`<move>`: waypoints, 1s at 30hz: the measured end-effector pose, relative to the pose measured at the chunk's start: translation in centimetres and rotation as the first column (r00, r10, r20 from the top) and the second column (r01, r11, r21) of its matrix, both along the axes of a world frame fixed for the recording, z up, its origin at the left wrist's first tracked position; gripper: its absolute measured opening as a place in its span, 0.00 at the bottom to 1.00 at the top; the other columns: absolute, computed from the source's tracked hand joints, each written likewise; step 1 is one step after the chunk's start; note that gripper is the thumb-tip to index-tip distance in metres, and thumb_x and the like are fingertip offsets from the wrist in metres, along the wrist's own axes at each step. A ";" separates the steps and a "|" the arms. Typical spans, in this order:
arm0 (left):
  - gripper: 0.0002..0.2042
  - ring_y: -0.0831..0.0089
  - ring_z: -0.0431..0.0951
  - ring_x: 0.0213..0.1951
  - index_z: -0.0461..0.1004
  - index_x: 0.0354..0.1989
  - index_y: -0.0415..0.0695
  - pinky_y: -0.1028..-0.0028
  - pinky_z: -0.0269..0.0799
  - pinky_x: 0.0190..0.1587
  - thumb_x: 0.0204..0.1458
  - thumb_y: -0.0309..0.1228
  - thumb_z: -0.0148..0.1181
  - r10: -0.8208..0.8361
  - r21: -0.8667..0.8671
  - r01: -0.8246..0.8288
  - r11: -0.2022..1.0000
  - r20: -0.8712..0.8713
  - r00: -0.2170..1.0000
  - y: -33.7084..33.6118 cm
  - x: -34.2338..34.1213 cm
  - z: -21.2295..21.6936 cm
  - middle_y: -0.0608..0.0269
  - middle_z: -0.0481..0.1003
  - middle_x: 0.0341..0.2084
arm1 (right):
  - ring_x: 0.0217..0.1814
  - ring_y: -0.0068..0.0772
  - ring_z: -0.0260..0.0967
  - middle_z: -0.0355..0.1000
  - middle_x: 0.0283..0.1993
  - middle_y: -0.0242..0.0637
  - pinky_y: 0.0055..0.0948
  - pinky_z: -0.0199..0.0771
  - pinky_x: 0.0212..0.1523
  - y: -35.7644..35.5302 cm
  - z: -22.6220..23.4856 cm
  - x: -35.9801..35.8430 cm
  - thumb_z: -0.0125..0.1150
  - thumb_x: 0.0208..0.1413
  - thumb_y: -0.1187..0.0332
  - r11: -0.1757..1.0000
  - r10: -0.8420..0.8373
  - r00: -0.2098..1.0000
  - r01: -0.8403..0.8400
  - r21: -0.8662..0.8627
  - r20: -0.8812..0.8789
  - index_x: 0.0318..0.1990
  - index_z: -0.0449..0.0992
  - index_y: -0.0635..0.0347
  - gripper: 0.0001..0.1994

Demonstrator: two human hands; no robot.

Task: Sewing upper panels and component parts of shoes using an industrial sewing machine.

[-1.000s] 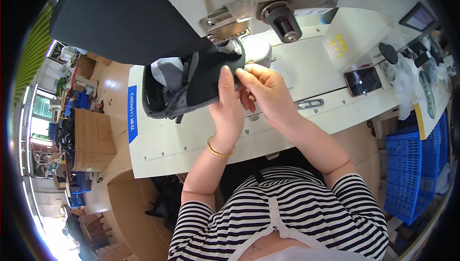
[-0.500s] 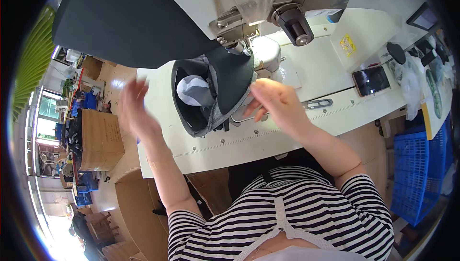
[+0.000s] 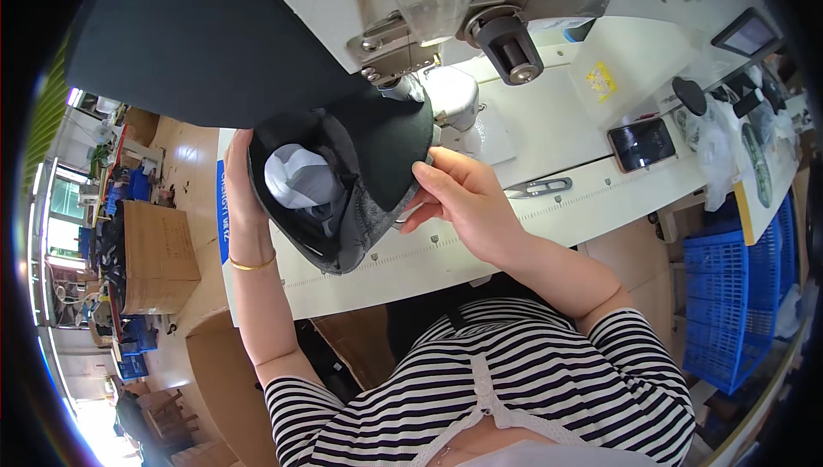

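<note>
Both hands hold a dark cap (image 3: 360,184), inside up, over the white table (image 3: 549,210): left hand (image 3: 238,177) grips its far rim, right hand (image 3: 459,197) pinches the near edge. Sewing machine (image 3: 411,13) above, cap not yet under needle. Thread snips (image 3: 538,186) lie beside.

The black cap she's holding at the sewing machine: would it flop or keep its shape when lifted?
The black cap probably keeps its dome: the crown stands open, with pale stuffing showing inside. It looks light, since the left hand and right hand hold it up by its edges alone. The fabric rim likely gives a little under the fingers.
</note>
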State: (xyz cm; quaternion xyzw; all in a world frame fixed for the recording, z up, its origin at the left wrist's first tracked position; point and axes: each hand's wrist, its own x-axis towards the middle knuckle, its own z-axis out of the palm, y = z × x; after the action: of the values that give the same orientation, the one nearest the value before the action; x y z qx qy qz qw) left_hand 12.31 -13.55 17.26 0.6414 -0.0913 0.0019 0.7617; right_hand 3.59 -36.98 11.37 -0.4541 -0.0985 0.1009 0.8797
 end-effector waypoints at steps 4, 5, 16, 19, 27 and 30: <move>0.18 0.70 0.77 0.44 0.71 0.48 0.38 0.71 0.71 0.49 0.61 0.39 0.44 -0.034 -0.104 0.032 0.994 -0.018 0.999 0.1 -0.7 0.0 0.59 0.76 0.43 | 0.35 0.26 0.74 0.73 0.36 0.38 0.28 0.79 0.35 0.1 0.3 0.3 0.43 0.65 0.67 1.000 0.000 0.999 0.001 0.022 -0.038 0.37 0.69 0.66 0.11; 0.18 0.70 0.77 0.44 0.71 0.48 0.38 0.71 0.71 0.49 0.61 0.39 0.44 -0.033 -0.104 0.031 0.994 -0.019 0.999 0.1 -0.8 -0.1 0.59 0.76 0.43 | 0.35 0.26 0.74 0.73 0.36 0.38 0.28 0.79 0.35 -0.1 0.5 0.3 0.43 0.65 0.67 1.000 0.001 0.999 0.000 0.022 -0.039 0.37 0.69 0.66 0.11; 0.22 0.68 0.72 0.51 0.68 0.53 0.38 0.70 0.66 0.55 0.63 0.43 0.36 0.211 0.010 -0.214 0.977 0.110 0.971 -0.5 -4.2 -0.1 0.57 0.72 0.48 | 0.38 0.14 0.69 0.72 0.39 0.28 0.18 0.70 0.42 -0.4 0.8 -0.9 0.43 0.66 0.65 0.988 -0.082 0.996 0.083 -0.131 0.020 0.47 0.70 0.65 0.13; 0.23 0.68 0.72 0.51 0.68 0.53 0.37 0.70 0.66 0.55 0.62 0.43 0.38 0.322 0.226 -0.383 0.895 0.267 0.909 -0.7 -5.5 -0.2 0.55 0.72 0.48 | 0.36 0.10 0.63 0.70 0.37 0.25 0.15 0.65 0.39 -0.3 0.6 -0.8 0.43 0.66 0.65 0.990 -0.107 0.994 0.110 -0.089 0.035 0.46 0.71 0.63 0.13; 0.25 0.70 0.73 0.48 0.70 0.49 0.34 0.71 0.68 0.50 0.62 0.48 0.43 0.367 0.125 -0.444 0.887 0.391 0.844 -2.3 -7.1 -0.4 0.56 0.72 0.46 | 0.29 0.09 0.53 0.62 0.28 0.21 0.15 0.56 0.30 -1.3 0.4 0.1 0.43 0.65 0.63 0.951 -0.168 0.984 0.176 -0.254 0.056 0.39 0.71 0.62 0.12; 0.23 0.76 0.69 0.39 0.70 0.40 0.36 0.76 0.66 0.43 0.63 0.48 0.42 0.415 0.126 -0.512 0.850 0.438 0.797 -3.0 -6.8 -0.4 0.62 0.71 0.36 | 0.28 0.08 0.51 0.63 0.29 0.19 0.14 0.52 0.28 -1.0 -0.6 1.0 0.44 0.65 0.63 0.947 -0.192 0.979 0.202 -0.249 0.062 0.44 0.72 0.61 0.13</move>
State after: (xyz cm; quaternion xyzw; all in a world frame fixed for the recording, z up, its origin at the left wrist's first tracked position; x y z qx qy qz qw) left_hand 5.50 -16.58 16.85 0.7166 -0.0815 0.3080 0.6205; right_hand 4.59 -37.94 10.79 -0.5724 -0.0550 0.0159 0.8180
